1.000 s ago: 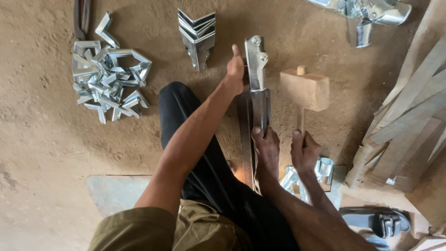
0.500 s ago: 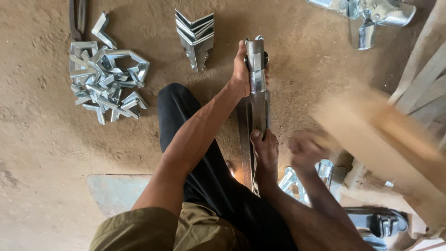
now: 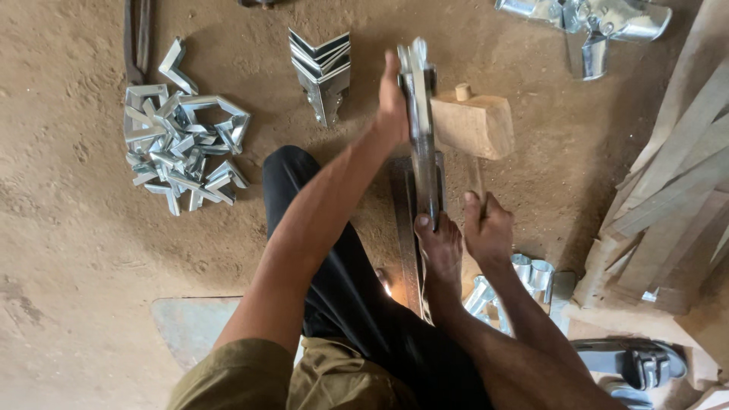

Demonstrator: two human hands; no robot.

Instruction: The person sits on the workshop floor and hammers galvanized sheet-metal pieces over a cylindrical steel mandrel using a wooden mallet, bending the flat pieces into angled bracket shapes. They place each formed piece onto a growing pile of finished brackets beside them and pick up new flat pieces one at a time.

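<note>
Outdoors on bare dirt floor, left hand fingers grip metal strip; right hand fingers clasp wooden mallet

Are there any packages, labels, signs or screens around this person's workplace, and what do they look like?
None that I can see: no package, label, sign or screen.
The dirt floor holds only bare goods: a pile of bent shiny metal pieces at the left, a stack of angled metal pieces at top centre, and wooden slats at the right.
</note>
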